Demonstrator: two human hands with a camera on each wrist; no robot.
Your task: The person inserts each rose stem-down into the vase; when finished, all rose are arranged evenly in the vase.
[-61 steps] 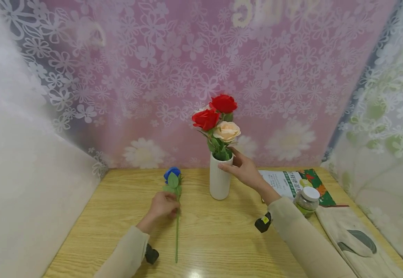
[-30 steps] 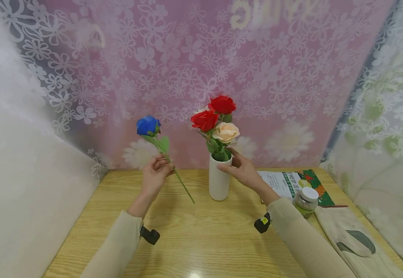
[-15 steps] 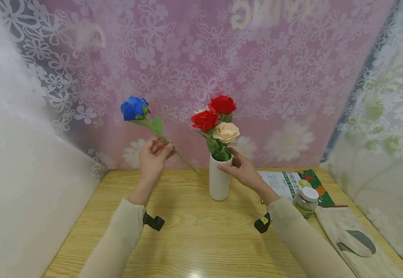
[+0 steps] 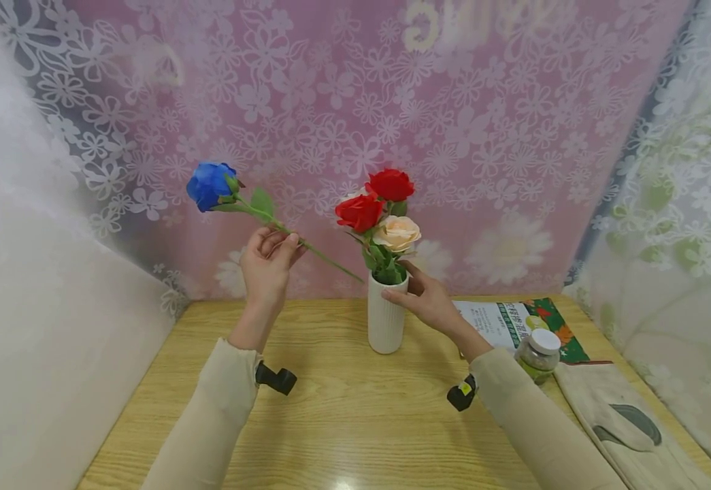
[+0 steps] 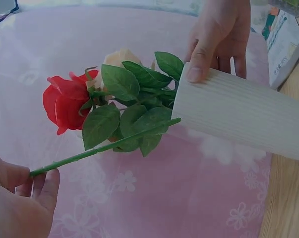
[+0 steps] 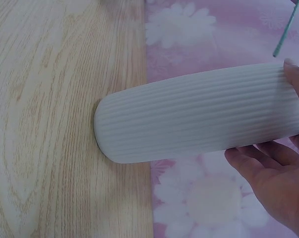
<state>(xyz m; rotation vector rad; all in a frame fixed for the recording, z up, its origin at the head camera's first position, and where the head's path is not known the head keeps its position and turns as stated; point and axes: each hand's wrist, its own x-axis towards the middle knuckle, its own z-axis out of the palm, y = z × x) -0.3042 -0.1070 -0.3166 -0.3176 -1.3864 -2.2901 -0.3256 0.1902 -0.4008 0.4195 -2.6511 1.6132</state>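
Note:
My left hand (image 4: 269, 265) pinches the green stem of a blue rose (image 4: 211, 186) between thumb and fingers, above the table. The rose tilts, its bloom at the upper left and its stem's lower end close to the vase's rim. In the left wrist view that stem (image 5: 104, 147) ends near the vase's mouth; whether it touches cannot be told. My right hand (image 4: 428, 299) grips the upper part of a white ribbed vase (image 4: 386, 320), which stands upright on the table. Red roses (image 4: 360, 212) and a peach rose (image 4: 398, 233) stand in the vase, with a paler bloom partly hidden behind.
On the right of the wooden table (image 4: 343, 422) lie a printed packet (image 4: 502, 323), a clear jar with a white lid (image 4: 539, 354) and a pale glove-like cloth item (image 4: 618, 415). A flowered pink curtain (image 4: 306, 136) hangs behind the table.
My left hand has picked the blue rose up off the table, raised it and tilted its bloom leftward, bringing the stem's end towards the vase. The right hand has stayed on the vase.

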